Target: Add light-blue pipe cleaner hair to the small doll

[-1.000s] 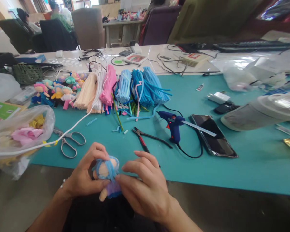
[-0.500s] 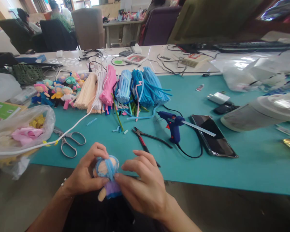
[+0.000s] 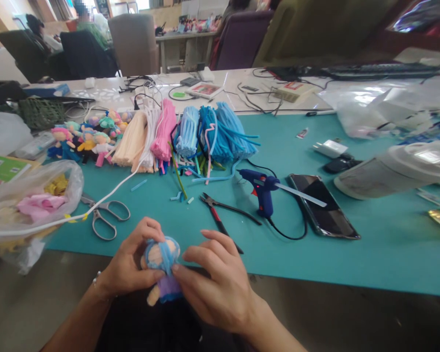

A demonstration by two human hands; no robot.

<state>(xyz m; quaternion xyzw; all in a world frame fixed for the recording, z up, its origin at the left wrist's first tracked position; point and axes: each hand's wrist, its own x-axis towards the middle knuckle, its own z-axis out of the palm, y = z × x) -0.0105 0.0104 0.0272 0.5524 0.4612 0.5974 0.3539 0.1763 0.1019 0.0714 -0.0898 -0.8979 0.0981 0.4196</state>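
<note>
A small pipe-cleaner doll (image 3: 167,283) with a peach head, light blue strands over it and a lilac body is held just off the table's front edge. My left hand (image 3: 137,261) is closed round the head's left side, thumb below and fingers above. My right hand (image 3: 220,281) pinches at the blue strand on the doll's right side, thumb against it; its upper fingers are curled and apart from the head. Part of the doll's body lies hidden behind the right hand. Cutting pliers (image 3: 220,220) with a red-and-black handle lie just beyond the right hand.
Scissors (image 3: 108,215) lie left, beside a plastic bag (image 3: 69,181) of scraps. A blue glue gun (image 3: 263,188) stands by a phone (image 3: 322,208) and a cup (image 3: 396,171). Bundled pipe cleaners (image 3: 188,132) and finished dolls (image 3: 90,137) line the back. A white cable (image 3: 113,188) crosses the left.
Hardly anything differs. The doll and my right hand have shifted very slightly left; both hands keep the same hold.
</note>
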